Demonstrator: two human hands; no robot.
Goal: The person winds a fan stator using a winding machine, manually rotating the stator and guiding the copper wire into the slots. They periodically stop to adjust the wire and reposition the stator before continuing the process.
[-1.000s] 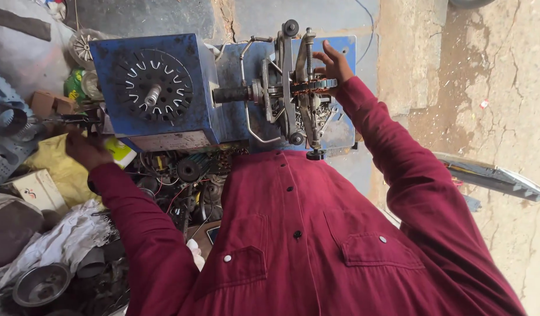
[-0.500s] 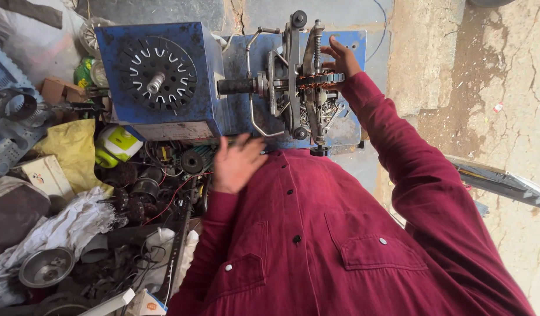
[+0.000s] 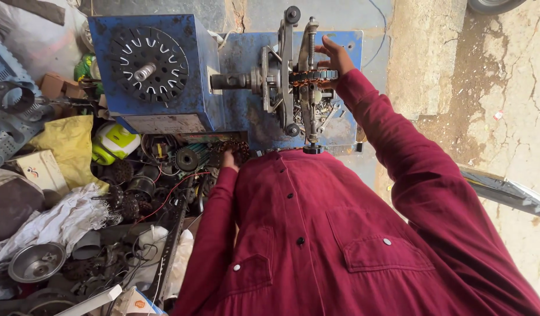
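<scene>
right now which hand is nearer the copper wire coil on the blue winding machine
Right. The right hand rests against the copper wire coil clamped on the blue winding machine. The left hand is low, beneath the machine among dark motor parts, apart from the coil.

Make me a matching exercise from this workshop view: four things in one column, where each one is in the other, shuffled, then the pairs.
Things:
1. right hand
2. left hand
3. metal bowl
4. yellow cloth

Places:
A. low at the left edge, among the scrap
B. on the copper coil held in the blue winding machine
C. left of the green and white container
D. down by the parts just below the machine's front edge

Pairs: 1-B, 2-D, 3-A, 4-C
</scene>
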